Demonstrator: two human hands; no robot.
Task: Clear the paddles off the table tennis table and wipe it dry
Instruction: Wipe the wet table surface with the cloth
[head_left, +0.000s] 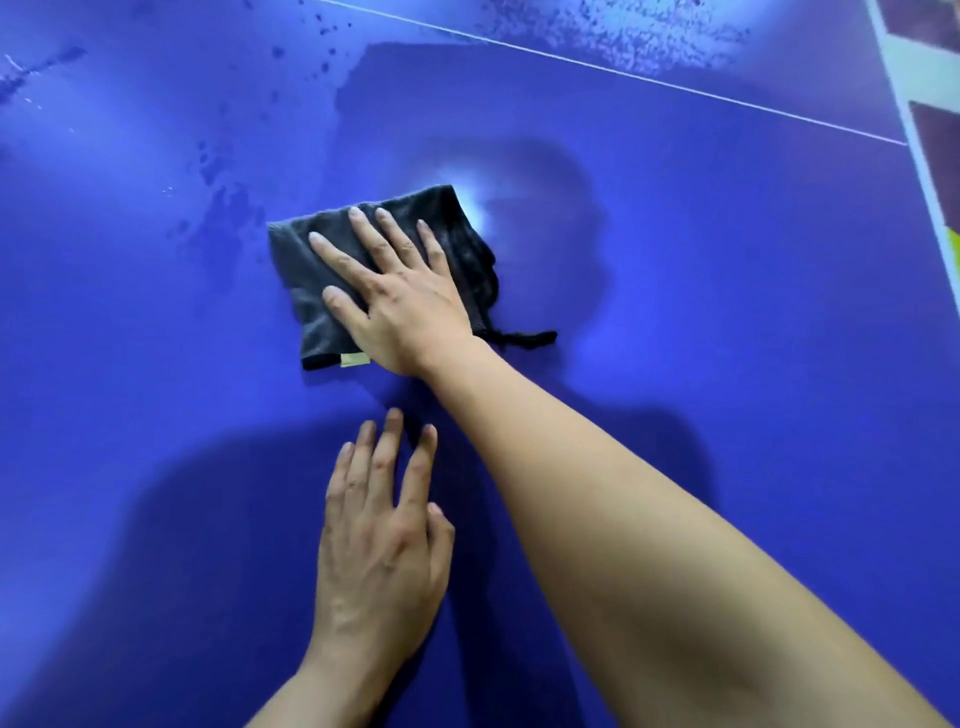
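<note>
- Dark grey cloth (384, 280), folded, lies flat on the blue bench (727, 338) at frame centre; pale tag at its lower edge, a loose corner trails to the right.
- Right hand (400, 301) pressed palm-down on the cloth, fingers (363, 228) spread flat and unclenched, pinning it, not gripping.
- Left hand (382, 540) at lower centre, palm flat on the bare bench, fingers extended, holding nothing; looks like bracing.
- No paddles in view, so clearing seems done; step in hand is wiping dry.
- Water droplets (223, 208) and smears just left of the cloth; a denser speckled wet patch (623, 41) at upper right beyond the white line (675, 85); streaks at far upper left.
- Area near the hands and lower frame looks dry, though glare and shadow make that uncertain.
- Next move likely calls for sliding the cloth left over the near droplets with steady downward pressure, then reaching to the upper patches.
- Risk: cloth may bunch or smear if soaked.
</note>
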